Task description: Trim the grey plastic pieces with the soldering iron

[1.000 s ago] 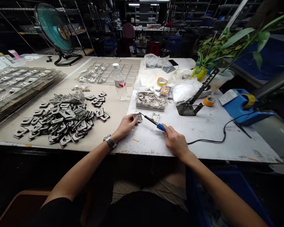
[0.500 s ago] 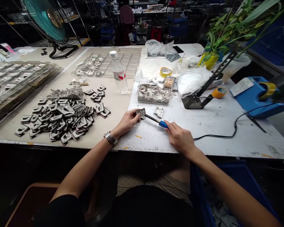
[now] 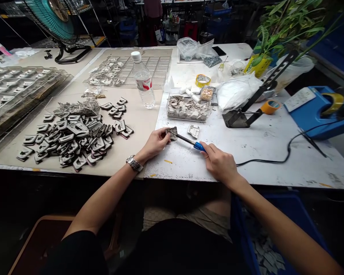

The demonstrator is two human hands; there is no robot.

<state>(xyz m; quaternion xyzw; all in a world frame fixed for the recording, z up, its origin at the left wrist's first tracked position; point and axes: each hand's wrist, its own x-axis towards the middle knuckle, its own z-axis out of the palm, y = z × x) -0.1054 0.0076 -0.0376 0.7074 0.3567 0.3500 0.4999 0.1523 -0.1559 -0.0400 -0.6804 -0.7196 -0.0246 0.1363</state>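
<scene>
My left hand [image 3: 157, 143] is shut on a small grey metal buckle-shaped piece [image 3: 172, 133], pinching it just above the white bench top. My right hand [image 3: 219, 164] grips a soldering iron by its blue handle [image 3: 199, 146]. The iron's dark shaft reaches left, and its tip meets the held piece, though the contact point is partly hidden. A similar metal piece [image 3: 193, 131] lies flat on the bench between my hands. A black cord [image 3: 263, 162] trails right from my right hand.
A heap of dark buckle-shaped pieces [image 3: 74, 139] lies on a beige board to the left, beside a water bottle [image 3: 141, 80]. Ahead stands a scrap-filled clear tray [image 3: 187, 108]. An iron stand [image 3: 237, 118], white bag [image 3: 237, 91] and blue dispenser [image 3: 318, 114] are right.
The iron's tip has moved left from beside the metal piece onto it. The whole scene sits higher in the frame, since my head has tilted down.
</scene>
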